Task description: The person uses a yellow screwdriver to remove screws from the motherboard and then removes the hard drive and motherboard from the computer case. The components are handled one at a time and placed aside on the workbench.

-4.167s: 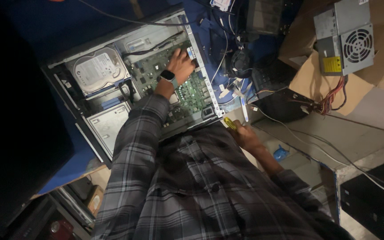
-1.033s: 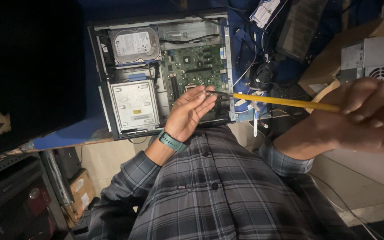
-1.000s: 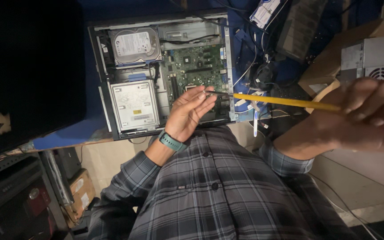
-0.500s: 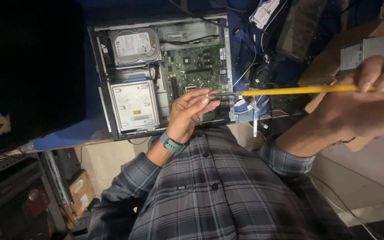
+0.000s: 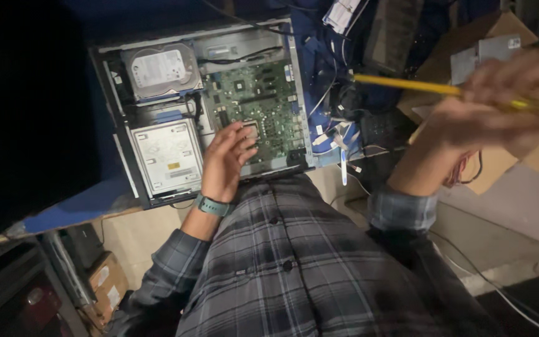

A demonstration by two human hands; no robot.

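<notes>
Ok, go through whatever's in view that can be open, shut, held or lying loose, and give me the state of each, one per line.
Grey metal desktop computer case: lying on its side, side panel off, insides exposed.
Green motherboard: mounted in the case, uncovered.
Silver hard drive: seated in its bay.
Left hand: open, fingers resting on the motherboard.
Right hand: raised, blurred, closed on the screwdriver.
Yellow-handled screwdriver: held in the air, clear of the case.

The right hand [image 5: 506, 106] is smeared by motion, so its fingers cannot be told apart, and the screwdriver [image 5: 407, 84] it holds is lost in the blur at the handle end. The left hand [image 5: 226, 162] covers part of the board [image 5: 263, 106] in the case [image 5: 126, 181]. The bench's [image 5: 63, 206] far left lies in darkness. The cardboard box [image 5: 500, 168] is cut off by the right edge.
</notes>
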